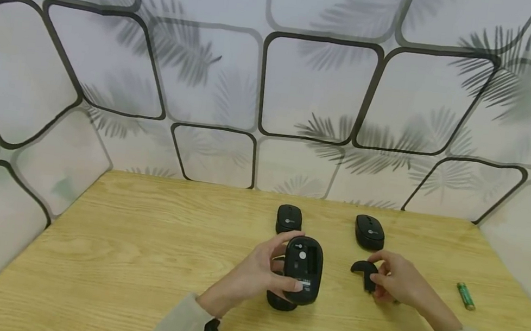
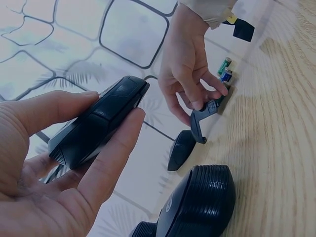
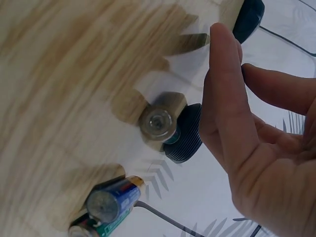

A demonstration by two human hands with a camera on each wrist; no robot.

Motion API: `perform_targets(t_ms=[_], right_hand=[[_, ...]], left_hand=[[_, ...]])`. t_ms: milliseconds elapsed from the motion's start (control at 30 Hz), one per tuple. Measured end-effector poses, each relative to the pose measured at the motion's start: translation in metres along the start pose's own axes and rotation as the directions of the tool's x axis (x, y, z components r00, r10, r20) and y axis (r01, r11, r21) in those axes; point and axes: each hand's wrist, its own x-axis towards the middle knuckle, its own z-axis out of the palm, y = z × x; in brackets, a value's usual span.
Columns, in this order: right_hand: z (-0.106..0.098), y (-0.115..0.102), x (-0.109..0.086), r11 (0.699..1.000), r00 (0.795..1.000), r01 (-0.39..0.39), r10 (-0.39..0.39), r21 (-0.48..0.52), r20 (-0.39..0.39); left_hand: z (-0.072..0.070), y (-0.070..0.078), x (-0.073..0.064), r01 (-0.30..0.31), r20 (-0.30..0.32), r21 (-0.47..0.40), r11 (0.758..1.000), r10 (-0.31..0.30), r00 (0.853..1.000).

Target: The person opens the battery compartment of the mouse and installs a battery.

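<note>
While the left hand (image 1: 265, 269) curls its fingers and thumb around a black computer mouse (image 1: 303, 268), the right hand (image 1: 397, 279) pinches a black cover (image 1: 365, 266) between thumb and fingers, its curved end projecting toward the mouse; the held mouse is raised above the wooden table (image 1: 163, 241), underside toward the head camera, with its oblong recess (image 1: 312, 261) uncovered; the cover is held to its right, apart from it. A second mouse (image 1: 281, 301) lies partly hidden behind the held one; a third (image 1: 289, 217) and a fourth (image 1: 370, 232) rest near the table's far edge; a green battery (image 1: 465, 296) lies right of the right hand; the right wrist view shows a blue battery (image 3: 111, 201) touching a green one, and a foreshortened round end, probably another battery (image 3: 158, 123).
</note>
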Motion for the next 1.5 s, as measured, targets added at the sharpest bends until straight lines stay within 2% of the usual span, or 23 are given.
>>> perform_targets(t_ms=[267,433,633,800,1500], right_hand=[[-0.011,0.0,-0.004,0.999,0.999,-0.049,0.049,0.002,0.024],[-0.026,0.0,-0.01,0.995,0.996,-0.08,0.077,0.064,0.04],[-0.047,0.004,-0.015,0.995,0.995,-0.095,0.095,0.014,0.004],[-0.06,0.01,-0.019,0.995,0.996,-0.093,0.093,0.037,-0.005],[-0.087,0.041,-0.031,0.982,0.982,-0.187,0.187,0.04,0.003]], left_hand=[[0.0,0.002,0.001,-0.003,0.006,0.008,1.0,0.002,1.0],[0.0,0.002,0.002,-0.009,0.012,0.015,1.0,0.009,1.0],[0.0,0.001,0.003,-0.009,0.012,0.026,1.0,0.009,1.0],[0.0,0.001,0.003,-0.011,0.02,0.025,1.0,0.011,1.0],[0.0,0.002,0.005,-0.012,0.024,0.022,1.0,0.011,1.0]])
